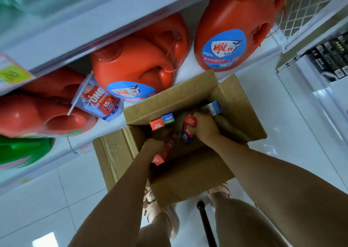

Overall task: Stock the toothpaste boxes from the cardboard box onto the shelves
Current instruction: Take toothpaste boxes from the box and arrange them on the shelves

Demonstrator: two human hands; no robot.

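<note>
Toothpaste boxes lie inside the open cardboard box (190, 173), which is just beside the edge of the low white shelf (190, 65). The left hand (153, 146) reaches in at 9 o'clock of the box, and its fingers curl round a long red toothpaste box (166, 149). The right hand (206, 128), at 2 o'clock from the left one, grips a red and blue toothpaste box (189, 129). 2 more stand on end at 11 o'clock, a small red box (156, 125) and a green box (168, 118). A blue and white box (212, 108) is at 1 o'clock. On the shelf at 12 o'clock stand orange detergent jugs (226, 30), with an OMO pouch (98, 99) at 10 o'clock.
</note>
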